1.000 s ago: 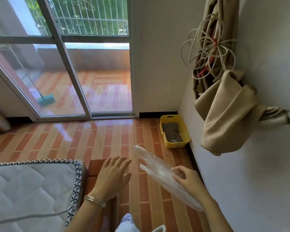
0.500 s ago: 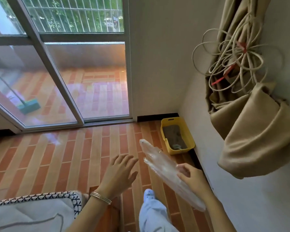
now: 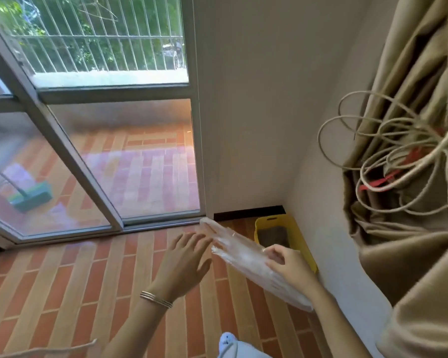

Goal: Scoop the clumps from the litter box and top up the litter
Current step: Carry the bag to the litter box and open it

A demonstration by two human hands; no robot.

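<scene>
Clear plastic bag held over the tiled floor, near the yellow litter box.
The left hand hovers with fingers spread and straight, its tips just beside the bag's far end; the right hand pinches the bag between thumb and curled fingers. The litter box, grey litter inside, sits in the floor's far right corner against the wall.

Litter box on floor, in corner against right wall | sliding door left | bag before box, left hand just beside | curtain hangs right
</scene>
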